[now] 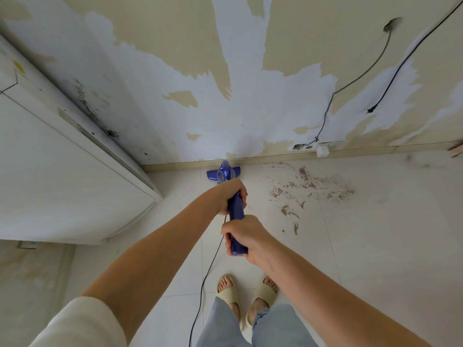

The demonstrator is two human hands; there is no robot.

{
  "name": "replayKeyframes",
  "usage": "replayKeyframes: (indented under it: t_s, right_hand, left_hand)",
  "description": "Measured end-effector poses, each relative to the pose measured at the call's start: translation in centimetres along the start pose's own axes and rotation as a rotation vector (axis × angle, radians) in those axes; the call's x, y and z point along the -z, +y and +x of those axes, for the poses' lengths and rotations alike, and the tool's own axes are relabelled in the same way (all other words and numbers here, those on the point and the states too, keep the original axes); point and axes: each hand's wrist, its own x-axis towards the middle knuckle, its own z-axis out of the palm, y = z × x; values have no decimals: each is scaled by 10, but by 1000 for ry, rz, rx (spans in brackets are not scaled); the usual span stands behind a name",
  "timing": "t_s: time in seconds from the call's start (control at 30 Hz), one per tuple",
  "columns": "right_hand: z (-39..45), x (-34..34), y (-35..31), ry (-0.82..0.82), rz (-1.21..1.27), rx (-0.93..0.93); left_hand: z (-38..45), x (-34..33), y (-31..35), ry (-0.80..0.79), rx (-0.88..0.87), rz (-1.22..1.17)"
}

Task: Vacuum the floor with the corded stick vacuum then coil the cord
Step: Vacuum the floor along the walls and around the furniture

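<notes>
Head view: you are wrapping two hands, left hand and right hand, around one stick vacuum, long axis pointing to 12 o'clock, head touching the baseboard; one cord is trailing toward 6 o'clock.

A blue corded stick vacuum stands near the middle of the frame, seen steeply from above so its body looks foreshortened. Its wide blue floor head sits on the pale tiled floor just above centre, close against the skirting board. The handle runs down toward the lower centre. A thin black cord leaves the handle and trails down to the bottom edge, left of centre.
</notes>
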Motion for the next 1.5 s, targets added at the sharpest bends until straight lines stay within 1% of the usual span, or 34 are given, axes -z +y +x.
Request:
replayKeyframes:
  t_s: [0.17, 0.4, 0.57, 0.63, 0.7, 0.8, 0.97, 1.07, 1.17, 1.3, 1.5]
  right_hand:
    - [0, -15, -9, -28, 17, 13]
    - [12, -13, -26, 8, -14, 30]
    - [11, -11, -24, 3, -61, 49]
    - [9, -12, -20, 31, -64, 50]
    - [7, -8, -16, 93, -53, 60]
    - [-2, 4, -7, 158, -31, 73]
    - [-22, 24, 6, 170, 9, 55]
    - [-27, 38, -1, 186, -15, 39]
    - [-24, 58, -16, 201, -86, 42]
    - [-13, 68, -29, 193, -111, 60]
    - [-15, 83, -23, 182, -174, 28]
  left_hand:
    - [-4, 16, 10, -2, 1, -11]
    - [5, 13, 26, -13, -28, -33]
    - [4, 15, 23, -26, -22, -51]
    - [2, 14, 19, -37, -29, -70]
    - [0, 8, 14, -46, -46, -88]
    - [-3, -11, 6, -71, -46, -27]
    - [-6, -40, -9, -142, -1, 34]
    - [-6, -55, -7, -161, -14, 69]
    - [-6, -71, 2, -151, -46, 67]
    - [3, -78, 17, -113, -78, 86]
    - [10, -88, 10, -86, -60, 95]
